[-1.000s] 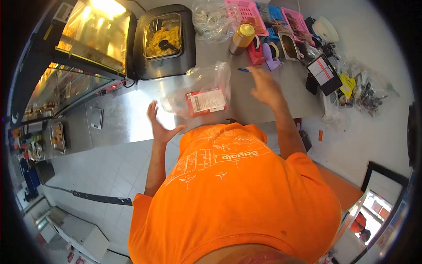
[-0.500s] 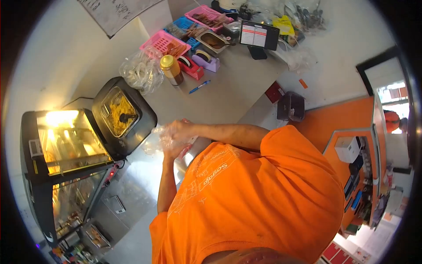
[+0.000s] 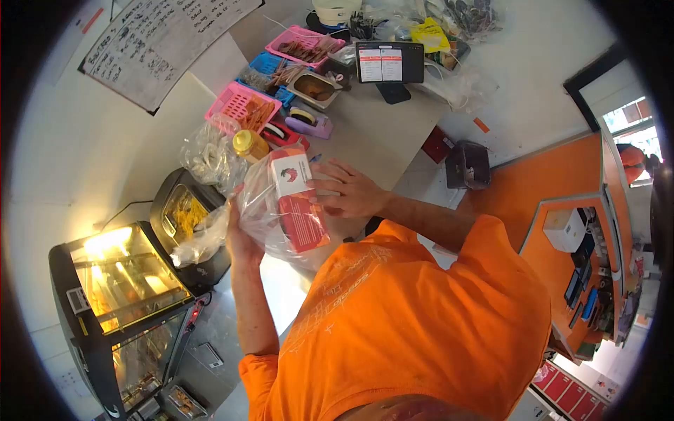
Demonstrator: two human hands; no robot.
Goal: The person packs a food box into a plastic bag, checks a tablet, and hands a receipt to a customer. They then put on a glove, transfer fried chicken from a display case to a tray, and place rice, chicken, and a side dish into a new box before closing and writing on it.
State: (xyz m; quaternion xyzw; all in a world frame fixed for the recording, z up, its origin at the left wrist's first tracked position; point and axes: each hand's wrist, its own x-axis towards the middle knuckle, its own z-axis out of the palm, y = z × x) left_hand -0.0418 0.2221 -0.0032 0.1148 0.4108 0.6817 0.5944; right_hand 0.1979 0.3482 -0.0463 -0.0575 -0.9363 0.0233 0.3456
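A clear plastic bag (image 3: 258,203) is raised in front of me, with a red and white food box (image 3: 303,214) in it or against it; the layers make it hard to tell which. My left hand (image 3: 243,235) grips the bag on its left side, fingers partly hidden by the plastic. Against the right side of the box rests my right hand (image 3: 351,189), its fingers stretched out and spread. Loose plastic from the bag trails left of my left hand.
Behind the bag stand a yellow-capped bottle (image 3: 250,145), a purple tape dispenser (image 3: 314,125), a pink basket (image 3: 235,105) and a tablet (image 3: 390,64). A black fryer-like container (image 3: 184,214) and a lit glass warmer (image 3: 126,281) are at left. A bin (image 3: 469,165) stands right.
The box has come up into view with the bag spread around it. My hands, close together before, are now apart on either side. The head view has shifted a little.
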